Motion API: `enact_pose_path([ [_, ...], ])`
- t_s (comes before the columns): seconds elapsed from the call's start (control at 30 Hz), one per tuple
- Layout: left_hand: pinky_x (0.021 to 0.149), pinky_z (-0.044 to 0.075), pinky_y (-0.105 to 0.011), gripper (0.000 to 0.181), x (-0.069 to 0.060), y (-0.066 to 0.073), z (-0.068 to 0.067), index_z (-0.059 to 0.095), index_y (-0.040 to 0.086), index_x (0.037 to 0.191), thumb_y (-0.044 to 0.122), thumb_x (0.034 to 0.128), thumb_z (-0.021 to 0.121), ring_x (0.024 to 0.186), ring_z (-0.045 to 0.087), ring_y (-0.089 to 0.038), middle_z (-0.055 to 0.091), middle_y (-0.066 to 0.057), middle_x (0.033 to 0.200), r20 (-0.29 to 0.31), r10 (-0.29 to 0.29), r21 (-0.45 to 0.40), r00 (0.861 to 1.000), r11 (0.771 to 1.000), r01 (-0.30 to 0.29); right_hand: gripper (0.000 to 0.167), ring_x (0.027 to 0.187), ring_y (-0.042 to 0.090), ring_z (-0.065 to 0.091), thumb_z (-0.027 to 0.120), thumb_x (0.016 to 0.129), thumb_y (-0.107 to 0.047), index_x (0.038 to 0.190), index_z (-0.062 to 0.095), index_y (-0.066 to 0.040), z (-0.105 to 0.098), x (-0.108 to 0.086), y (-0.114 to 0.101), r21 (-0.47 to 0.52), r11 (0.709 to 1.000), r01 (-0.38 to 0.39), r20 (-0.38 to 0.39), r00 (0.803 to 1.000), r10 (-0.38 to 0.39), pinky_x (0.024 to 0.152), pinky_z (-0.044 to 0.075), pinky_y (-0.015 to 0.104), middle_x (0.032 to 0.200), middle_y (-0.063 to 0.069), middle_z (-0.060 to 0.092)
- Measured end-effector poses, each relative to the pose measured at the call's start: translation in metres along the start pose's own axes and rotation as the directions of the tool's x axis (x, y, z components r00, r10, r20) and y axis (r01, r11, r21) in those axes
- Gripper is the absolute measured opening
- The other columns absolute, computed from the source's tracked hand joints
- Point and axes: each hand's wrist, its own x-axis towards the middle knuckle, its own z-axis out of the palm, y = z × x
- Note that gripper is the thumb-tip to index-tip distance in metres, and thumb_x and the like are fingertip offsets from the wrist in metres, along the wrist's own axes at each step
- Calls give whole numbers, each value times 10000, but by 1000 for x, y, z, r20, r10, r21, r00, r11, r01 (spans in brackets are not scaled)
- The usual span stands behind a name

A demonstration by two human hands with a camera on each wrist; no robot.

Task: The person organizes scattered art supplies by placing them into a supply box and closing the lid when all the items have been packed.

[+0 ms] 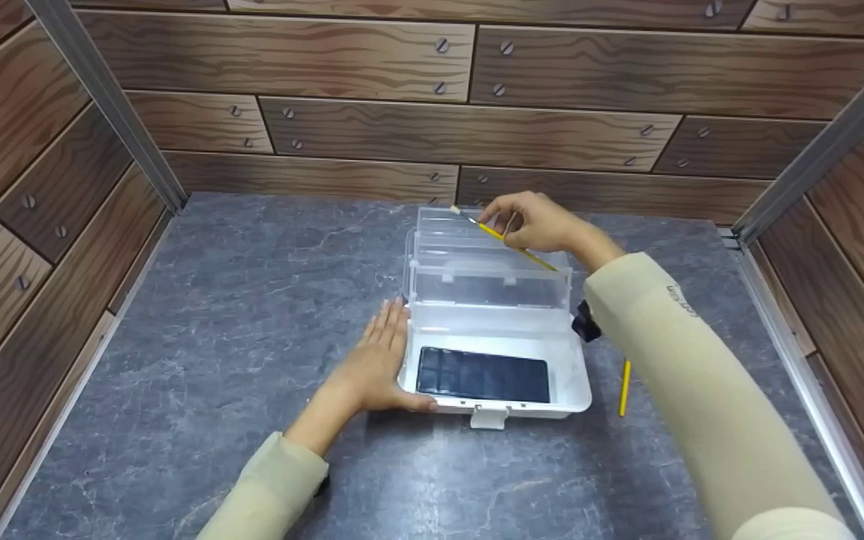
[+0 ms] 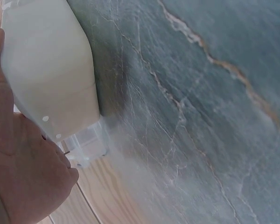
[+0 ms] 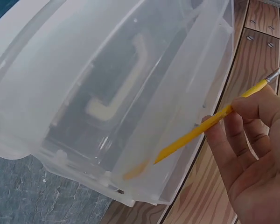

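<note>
A white plastic box stands with its clear tiered top raised at the back. Inside the base lies a flat black rectangular thing with faint dividing lines. My left hand rests against the box's left side, fingers straight, thumb on the front rim. Above the raised clear top, my right hand pinches a yellow paintbrush between thumb and fingers. Its pale bristles point up and away from the box; the handle's tail shows through the clear plastic in the right wrist view.
On the grey marbled table, a yellow stick lies right of the box, partly hidden by the right sleeve. A white latch hangs from the box's front. Wood-patterned walls enclose the back and sides.
</note>
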Motion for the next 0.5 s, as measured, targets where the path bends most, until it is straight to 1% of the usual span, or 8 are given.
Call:
enact_pose_path([
  [0.2, 1242, 19, -423, 1520, -1, -1, -2, -85, -4, 1574, 932, 590, 598, 1529, -97, -361, -110, -219, 1651, 8, -1, 5, 1000, 1000, 1, 448, 921, 252, 667, 596, 868, 85, 1247, 687, -138, 7, 0, 2, -28, 1000, 1, 24, 1000, -1, 721, 568, 356, 1040, 115, 677],
  [0.33, 1244, 23, -427, 1519, -1, 0, -2, -76, -2, 1577, 926, 588, 608, 1530, -100, -352, -104, -214, 1654, 5, -5, -1, 1000, 1000, 5, 436, 917, 248, 670, 602, 876, 84, 1239, 692, -140, 11, 0, 3, -31, 1000, 2, 38, 999, 0, 736, 570, 355, 1038, 102, 684],
  [0.5, 1244, 19, -423, 1519, -1, 2, -1, -79, 0, 1576, 921, 588, 615, 1528, -108, -346, -101, -214, 1655, 0, -9, 1, 1000, 1000, 9, 394, 926, 262, 673, 618, 898, 78, 1228, 692, -123, 15, -1, 5, -11, 1000, -1, 68, 998, 2, 772, 582, 377, 1055, 100, 688],
])
